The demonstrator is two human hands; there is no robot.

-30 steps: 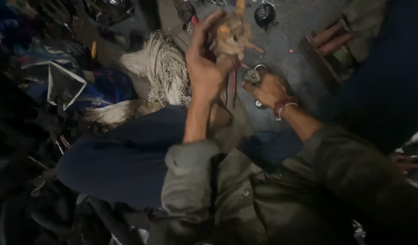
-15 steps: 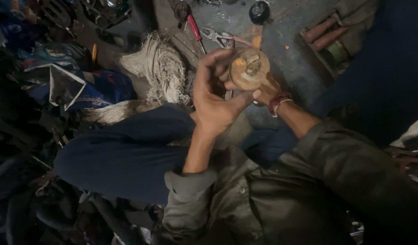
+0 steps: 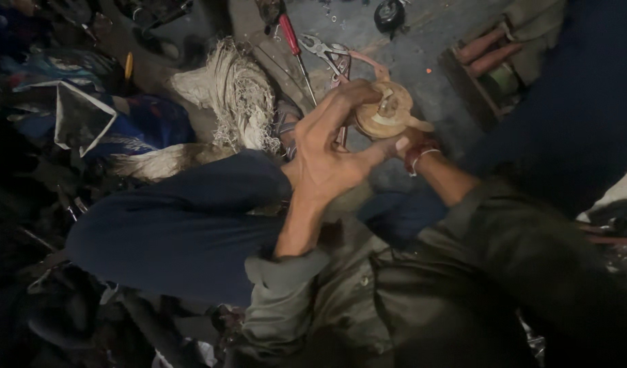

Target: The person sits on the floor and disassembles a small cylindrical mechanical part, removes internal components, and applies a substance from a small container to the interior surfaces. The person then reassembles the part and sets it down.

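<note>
My left hand (image 3: 327,160) and right hand (image 3: 414,144) both clench the round tan metal disc part (image 3: 385,117), steadying it above the grey concrete floor (image 3: 422,61).

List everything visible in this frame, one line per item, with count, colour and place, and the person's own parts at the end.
round metal part: one, tan-brown, disc-shaped, held up between both hands above the floor
screwdriver: one, red handle, on the floor at top centre
pliers: one, grey metal, on the floor beside the screwdriver
frayed rag bundle: one, off-white, on the floor left of the hands
wooden crate: one, brown, upper right, holding reddish cylinders
dark round object: one, black, top edge; too dim to identify
clutter pile: blue, white and dark items at left, indistinct
left hand: fingers spread over the part's near side
right hand: mostly hidden behind the part, red band at the wrist
</note>
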